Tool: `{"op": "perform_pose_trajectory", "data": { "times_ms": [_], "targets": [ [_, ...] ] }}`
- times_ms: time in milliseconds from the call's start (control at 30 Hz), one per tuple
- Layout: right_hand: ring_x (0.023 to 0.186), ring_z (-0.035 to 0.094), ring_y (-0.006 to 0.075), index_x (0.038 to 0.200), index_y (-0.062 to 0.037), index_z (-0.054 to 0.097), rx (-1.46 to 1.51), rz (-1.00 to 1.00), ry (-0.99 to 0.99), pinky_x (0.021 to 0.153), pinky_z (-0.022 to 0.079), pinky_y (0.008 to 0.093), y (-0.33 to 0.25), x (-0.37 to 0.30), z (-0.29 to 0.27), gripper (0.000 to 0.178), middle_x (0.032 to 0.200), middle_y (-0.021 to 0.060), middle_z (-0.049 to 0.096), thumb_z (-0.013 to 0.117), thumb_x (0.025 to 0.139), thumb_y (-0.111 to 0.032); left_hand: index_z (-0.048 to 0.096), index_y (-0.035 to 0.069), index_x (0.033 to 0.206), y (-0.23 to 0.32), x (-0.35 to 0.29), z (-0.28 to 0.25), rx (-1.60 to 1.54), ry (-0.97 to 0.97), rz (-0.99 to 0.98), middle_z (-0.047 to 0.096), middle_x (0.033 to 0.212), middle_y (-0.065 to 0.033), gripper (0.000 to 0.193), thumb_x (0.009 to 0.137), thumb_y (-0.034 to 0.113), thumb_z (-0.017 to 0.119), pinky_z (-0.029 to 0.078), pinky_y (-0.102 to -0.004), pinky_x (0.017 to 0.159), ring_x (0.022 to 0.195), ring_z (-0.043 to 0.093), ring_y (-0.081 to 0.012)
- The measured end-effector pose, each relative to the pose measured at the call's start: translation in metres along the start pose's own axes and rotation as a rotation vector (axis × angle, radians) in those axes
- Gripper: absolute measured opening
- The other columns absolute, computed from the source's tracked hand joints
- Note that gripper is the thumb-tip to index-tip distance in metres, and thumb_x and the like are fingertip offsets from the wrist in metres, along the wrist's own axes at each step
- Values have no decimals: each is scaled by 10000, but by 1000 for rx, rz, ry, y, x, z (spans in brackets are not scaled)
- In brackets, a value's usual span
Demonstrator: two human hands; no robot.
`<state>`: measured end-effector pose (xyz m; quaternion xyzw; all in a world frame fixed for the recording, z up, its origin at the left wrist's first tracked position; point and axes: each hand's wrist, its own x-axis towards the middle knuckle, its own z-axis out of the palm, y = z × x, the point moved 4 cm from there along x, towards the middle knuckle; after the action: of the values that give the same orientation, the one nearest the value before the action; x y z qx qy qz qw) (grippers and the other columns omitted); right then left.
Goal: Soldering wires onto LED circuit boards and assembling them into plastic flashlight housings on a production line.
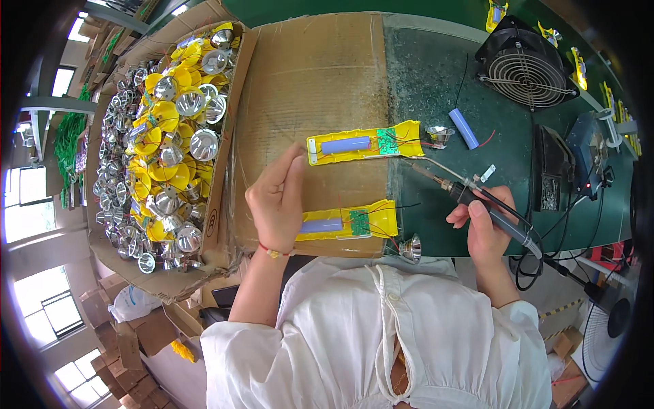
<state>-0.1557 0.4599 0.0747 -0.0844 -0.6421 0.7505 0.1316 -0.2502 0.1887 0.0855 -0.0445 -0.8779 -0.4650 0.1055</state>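
My right hand (487, 228) grips a soldering iron (501, 221) with a thin metal tube along its side. Its tip points left, close to the right end of a yellow plastic housing (402, 131). This housing holds a lilac battery cell (345, 145) and a green circuit board (387, 142); wires run to a small silver reflector (438, 137). My left hand (276, 194) is closed, fingertips pressed together beside the housing's left end; whether they grip it is hidden. Nearer me lies a second yellow housing (383, 217), with its own cell, board and reflector (411, 249).
At left, a cardboard box (216, 198) is heaped with reflectors and yellow parts. Cardboard (306, 75) covers part of the green bench (436, 75). A loose lilac cell (464, 129), a black fan (524, 71), and a blue powered unit (587, 153) with cables stand at right.
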Motion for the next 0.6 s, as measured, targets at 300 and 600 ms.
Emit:
{"op": "perform_pose_trajectory", "data": {
  "times_ms": [300, 600],
  "targets": [
    [568, 603, 184, 900, 4, 439, -11, 35, 5, 473, 470, 234, -1, 6, -1, 186, 684, 137, 582, 565, 809, -100, 634, 57, 745, 49, 23, 47, 17, -88, 669, 612, 722, -47, 157, 602, -4, 657, 457, -289, 573, 646, 559, -203],
    [593, 607, 164, 883, 9, 458, -45, 49, -47, 487, 476, 221, 3, 18, 7, 145, 702, 125, 582, 564, 801, -46, 605, 78, 765, 49, 23, 68, 183, -249, 602, 553, 740, -28, 137, 640, 22, 606, 444, -310, 594, 690, 518, -207]
  ]
}}
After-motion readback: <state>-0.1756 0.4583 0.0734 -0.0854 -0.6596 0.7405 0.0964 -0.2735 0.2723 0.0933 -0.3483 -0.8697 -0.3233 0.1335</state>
